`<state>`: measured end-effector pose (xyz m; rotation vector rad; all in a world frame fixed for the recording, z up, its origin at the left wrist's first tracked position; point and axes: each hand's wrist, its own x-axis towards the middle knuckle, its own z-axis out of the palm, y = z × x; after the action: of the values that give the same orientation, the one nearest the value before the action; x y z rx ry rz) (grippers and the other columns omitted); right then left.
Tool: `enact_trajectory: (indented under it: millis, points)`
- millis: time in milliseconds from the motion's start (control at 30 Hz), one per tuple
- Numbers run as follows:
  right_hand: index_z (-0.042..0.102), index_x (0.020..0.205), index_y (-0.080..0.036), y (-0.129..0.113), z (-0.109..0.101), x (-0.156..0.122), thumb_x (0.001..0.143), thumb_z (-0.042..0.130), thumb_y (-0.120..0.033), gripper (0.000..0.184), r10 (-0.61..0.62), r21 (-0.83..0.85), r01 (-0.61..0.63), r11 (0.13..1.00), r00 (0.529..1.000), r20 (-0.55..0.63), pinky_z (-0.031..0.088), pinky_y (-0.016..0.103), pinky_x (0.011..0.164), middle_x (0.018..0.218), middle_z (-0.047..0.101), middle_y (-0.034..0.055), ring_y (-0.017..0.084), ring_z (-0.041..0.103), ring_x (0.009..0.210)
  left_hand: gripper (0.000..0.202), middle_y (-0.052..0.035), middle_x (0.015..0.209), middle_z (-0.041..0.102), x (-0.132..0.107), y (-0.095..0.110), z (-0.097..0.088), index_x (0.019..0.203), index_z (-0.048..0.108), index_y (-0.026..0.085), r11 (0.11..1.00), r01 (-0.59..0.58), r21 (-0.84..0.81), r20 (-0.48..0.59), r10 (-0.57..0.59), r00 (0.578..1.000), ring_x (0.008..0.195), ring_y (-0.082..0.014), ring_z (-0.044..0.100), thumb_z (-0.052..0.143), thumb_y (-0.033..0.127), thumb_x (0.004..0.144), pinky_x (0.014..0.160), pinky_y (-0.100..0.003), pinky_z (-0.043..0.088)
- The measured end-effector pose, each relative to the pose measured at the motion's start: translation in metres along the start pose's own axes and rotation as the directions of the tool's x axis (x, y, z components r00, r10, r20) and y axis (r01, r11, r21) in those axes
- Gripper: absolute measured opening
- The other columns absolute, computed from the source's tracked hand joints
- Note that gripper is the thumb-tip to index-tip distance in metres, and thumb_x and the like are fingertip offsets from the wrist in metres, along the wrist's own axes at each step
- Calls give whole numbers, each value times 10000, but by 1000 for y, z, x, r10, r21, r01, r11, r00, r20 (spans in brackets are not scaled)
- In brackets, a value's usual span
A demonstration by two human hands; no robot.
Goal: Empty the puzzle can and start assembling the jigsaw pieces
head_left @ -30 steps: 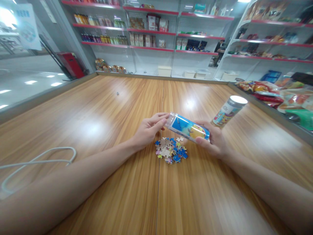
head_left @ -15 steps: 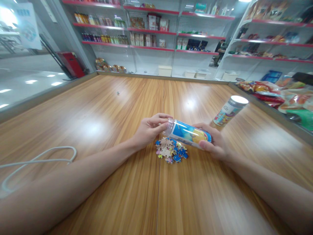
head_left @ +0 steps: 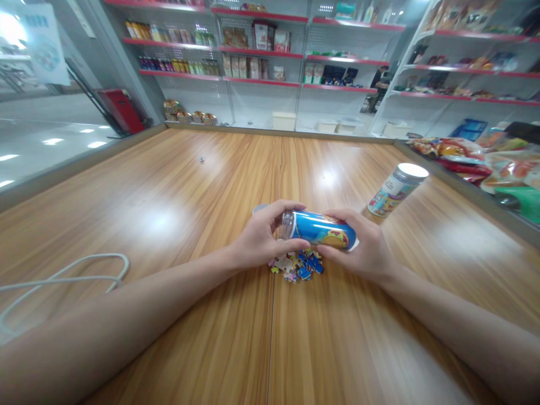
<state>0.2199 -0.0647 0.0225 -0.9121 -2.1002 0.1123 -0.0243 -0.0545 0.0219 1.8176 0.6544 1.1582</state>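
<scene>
A clear plastic tube with a blue picture label (head_left: 319, 229) lies sideways between both my hands, just above a small heap of coloured jigsaw pieces (head_left: 298, 265) on the wooden table (head_left: 169, 214). My right hand (head_left: 363, 250) wraps around the tube's right end. My left hand (head_left: 264, 236) curls over the tube's open left mouth, thumb under it and fingers over the top. The hands hide part of the heap.
A second labelled tube with a white lid (head_left: 396, 188) stands tilted at the right. Snack bags (head_left: 476, 157) crowd the table's right edge. A white cable (head_left: 63, 278) loops at the left. Store shelves (head_left: 261, 62) line the back wall.
The tube has levelled out and dropped closer to the puzzle heap. My left hand moved from touching its mouth to closing around that end.
</scene>
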Motion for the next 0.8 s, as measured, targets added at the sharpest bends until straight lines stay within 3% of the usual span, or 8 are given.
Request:
enact_trajectory:
  millis: [133, 233, 333, 467, 533, 667, 733, 800]
  points:
    - [551, 1325, -201, -15, 3, 3, 801, 754, -375, 588, -161, -296, 160, 942, 987, 20, 444, 526, 973, 1193, 697, 128, 344, 643, 1076, 539, -120, 1238, 650, -2, 10, 7, 1271, 597, 188, 954, -183, 238, 13, 185, 983, 1168, -263, 625, 821, 317, 798, 1019, -360, 502]
    - [503, 1362, -146, -24, 5, 4, 809, 701, -329, 615, -187, -346, 206, 915, 978, 88, 408, 535, 985, 1179, 704, 147, 341, 664, 1024, 568, -105, 1236, 662, -4, 11, 12, 1300, 570, 201, 865, -336, 372, 61, 339, 939, 1145, -257, 636, 813, 342, 806, 1017, -384, 508]
    - [526, 1306, -119, -28, 4, 4, 792, 679, -265, 556, -195, -327, 220, 919, 975, 107, 444, 462, 876, 1118, 716, 145, 322, 682, 973, 655, -96, 1198, 666, -6, 4, 15, 1297, 526, 207, 872, -328, 362, 22, 344, 939, 1070, -237, 672, 854, 378, 757, 930, -359, 558]
    - [542, 1273, -131, -28, 2, 5, 823, 688, -270, 493, -204, -281, 221, 934, 975, 88, 443, 429, 830, 1079, 733, 116, 283, 699, 910, 796, -112, 1224, 650, -9, -10, 15, 1306, 439, 245, 928, -298, 223, -8, 308, 951, 1066, -247, 687, 903, 420, 683, 876, -356, 595]
    - [545, 1272, -141, -28, 0, 5, 851, 689, -299, 472, -207, -253, 220, 942, 975, 78, 446, 422, 831, 1081, 736, 108, 272, 699, 908, 689, -122, 1230, 649, -10, -13, 13, 1289, 420, 247, 932, -334, 141, 22, 334, 942, 1095, -250, 679, 843, 409, 770, 893, -382, 600]
    - [583, 1187, -166, -23, -4, 5, 846, 719, -341, 406, -171, -221, 180, 958, 983, 60, 456, 410, 819, 1037, 740, 92, 266, 691, 887, 185, -122, 1258, 606, -4, -7, 3, 1140, 501, 218, 923, -381, 50, -13, 382, 924, 1133, -208, 650, 581, 276, 983, 868, -358, 614]
    - [593, 1158, -167, -18, -5, 5, 829, 741, -350, 404, -152, -227, 160, 961, 987, 52, 460, 404, 809, 1017, 739, 90, 266, 687, 877, 122, -114, 1257, 592, 1, -4, -3, 1067, 577, 197, 906, -406, 122, -20, 411, 911, 1082, -185, 657, 623, 228, 958, 886, -357, 611]
    - [595, 1154, -165, -15, -7, 4, 824, 746, -345, 405, -145, -238, 154, 959, 988, 56, 458, 404, 809, 1015, 739, 91, 267, 687, 877, 99, -118, 1257, 583, 6, -4, -9, 968, 671, 174, 868, -438, 232, 54, 438, 897, 1087, -198, 645, 721, 217, 893, 950, -399, 586]
